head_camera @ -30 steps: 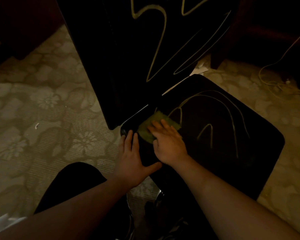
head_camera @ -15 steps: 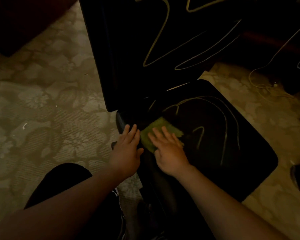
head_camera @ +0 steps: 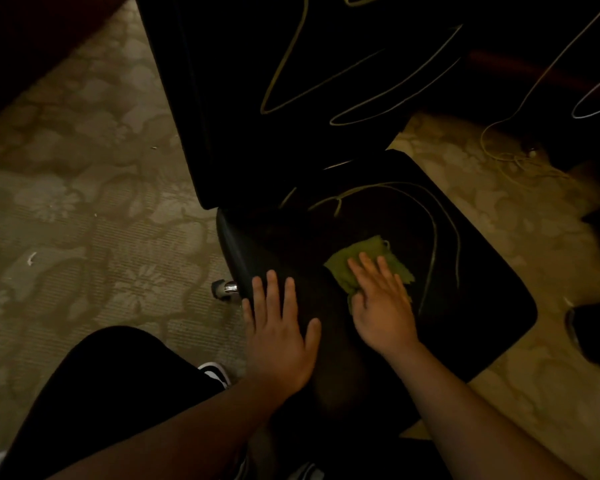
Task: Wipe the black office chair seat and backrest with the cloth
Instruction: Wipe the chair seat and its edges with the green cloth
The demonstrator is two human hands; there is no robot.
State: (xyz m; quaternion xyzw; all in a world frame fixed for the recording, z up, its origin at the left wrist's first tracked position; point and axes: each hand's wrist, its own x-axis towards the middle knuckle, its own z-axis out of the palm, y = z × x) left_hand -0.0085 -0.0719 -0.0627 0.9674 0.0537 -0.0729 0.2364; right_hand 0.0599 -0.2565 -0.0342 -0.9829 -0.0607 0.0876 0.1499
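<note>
On the seat (head_camera: 465, 306), right hand (head_camera: 383, 306) flattens cloth (head_camera: 364, 261).

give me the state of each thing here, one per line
cloth: crumpled, flat on the seat, pressed under the right hand
right hand: open, palm down on the cloth
left hand: open, flat on the seat's left edge, empty
seat: pale streaks showing
backrest: upright, pale streaks showing
caster wheel: on the carpet

place: home room | cues: floral carpet (head_camera: 84, 209), loose cable (head_camera: 510, 157), office chair (head_camera: 361, 220)
</note>
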